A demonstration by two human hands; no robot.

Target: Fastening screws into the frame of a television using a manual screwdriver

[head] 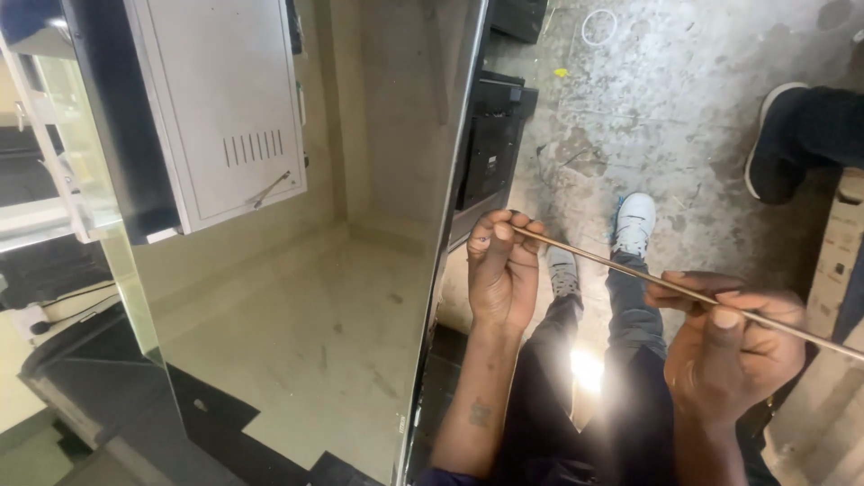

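Observation:
A thin, long metal strip runs from the centre towards the right edge. My left hand pinches its left end between fingers and thumb, right beside the edge of a large flat reflective panel. My right hand grips the strip further right, thumb on top. The strip passes beyond my right hand and out of the picture. My legs in dark trousers and white shoes show below the strip.
The panel's metal edge runs down the middle. A dark unit stands on the stained concrete floor behind it. Another person's dark shoe is at the upper right. A pale board lies at the right.

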